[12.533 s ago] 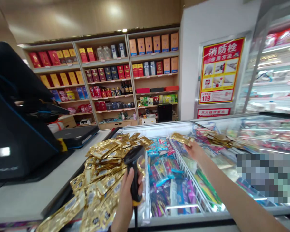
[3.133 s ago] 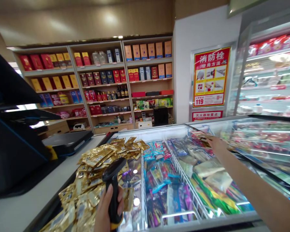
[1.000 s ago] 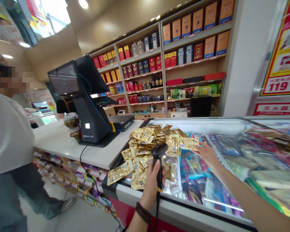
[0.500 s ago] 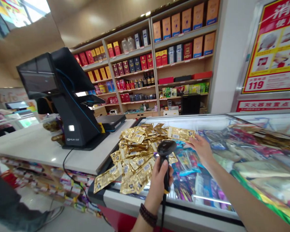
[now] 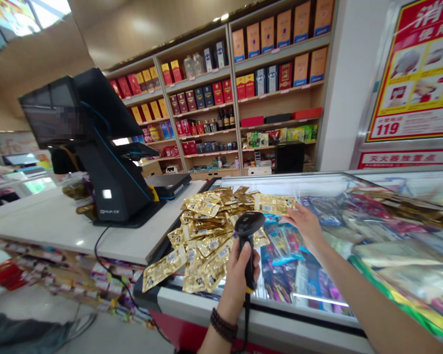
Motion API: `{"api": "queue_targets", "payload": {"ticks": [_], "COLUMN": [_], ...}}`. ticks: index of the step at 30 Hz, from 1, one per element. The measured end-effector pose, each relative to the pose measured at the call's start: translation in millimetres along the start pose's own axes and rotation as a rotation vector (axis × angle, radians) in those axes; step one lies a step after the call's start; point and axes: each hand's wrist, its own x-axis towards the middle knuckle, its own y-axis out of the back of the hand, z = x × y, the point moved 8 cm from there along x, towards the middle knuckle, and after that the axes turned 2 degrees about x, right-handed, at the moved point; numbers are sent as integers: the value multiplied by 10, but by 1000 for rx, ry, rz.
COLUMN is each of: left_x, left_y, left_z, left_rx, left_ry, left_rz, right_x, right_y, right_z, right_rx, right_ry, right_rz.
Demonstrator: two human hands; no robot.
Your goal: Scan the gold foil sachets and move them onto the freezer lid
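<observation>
A black handheld scanner (image 5: 249,223) is gripped upright in my left hand (image 5: 239,265), its head tilted over the gold packets. My right hand (image 5: 305,223) pinches the right end of one gold packet (image 5: 275,204) and holds it just beyond the scanner's head. A heap of gold packets (image 5: 203,228) lies on the glass top of the freezer (image 5: 192,306), left of my hands. One packet (image 5: 164,268) sticks out at the heap's lower left. Under the glass, colourful bagged goods (image 5: 284,241) show.
Left of the freezer stands a white counter (image 5: 33,216) with a black register (image 5: 114,177) and its cable. Shelves of boxes (image 5: 221,93) line the back. A person's leg (image 5: 25,332) shows at lower left.
The scanner and my left hand have shifted slightly left and up in view. The person's leg at the left has moved lower. Both hands keep their holds.
</observation>
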Motion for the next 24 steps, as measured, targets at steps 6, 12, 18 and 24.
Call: {"api": "queue_targets", "payload": {"ticks": [6,12,18,24], "left_x": [-11,-9,31,-25], "left_y": [-3,9,103,410], "left_z": [-5,1,70,135], "left_rx": [-25,-26,-16,-2], "left_ry": [21,14,-50,7], "left_rz": [14,11,38,113], "right_x": [-9,-14,16,135], "right_y": [-10,-1,135,594], "right_z": [-11,-1,46,-156], "right_rx": [-1,-3,3,-12], "right_ry": [-1,-21,-80,-101], "right_rz": [15,25,107,240]}}
